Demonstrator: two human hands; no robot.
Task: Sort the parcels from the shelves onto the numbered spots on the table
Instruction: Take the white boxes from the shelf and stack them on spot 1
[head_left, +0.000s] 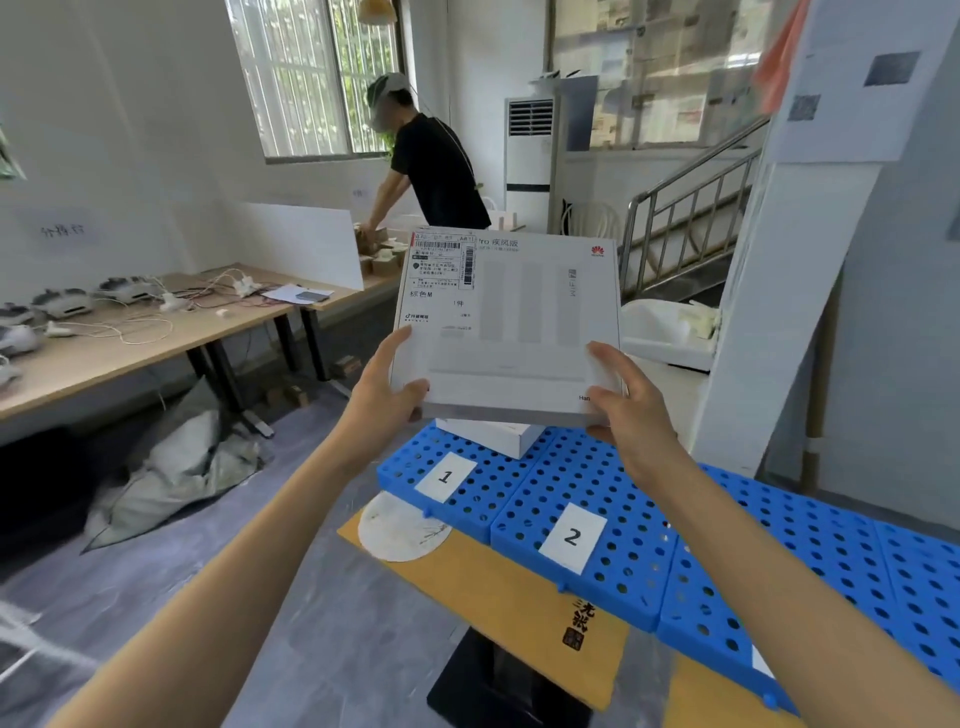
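Ahead, a long wooden desk (130, 358) runs along the left wall, strewn with headsets (62, 304) and cables (145, 335); a staircase with a metal railing (691, 208) rises at the right; a person in a black shirt (436, 171) bends over small boxes at the far desk, well apart from the table; grey sacks (176, 467) slump on the floor by the desk legs. Nearer, blue perforated panels (649, 566) cover the table (498, 587), whose yellow top shows at the near edge; paper label 1 (445, 476) sits on the left panel, label 2 (572, 537) on the next; a smaller white box (488, 436) lies behind label 1, partly hidden by the held parcel (519, 322). The parcel, a flat white box with a shipping sticker at its upper left, hangs in the air above the far end of those two panels, face tilted toward the camera; left hand (384, 395) grips its lower left corner; right hand (628, 400) grips its lower right corner; hands apart, parcel spanning between them.
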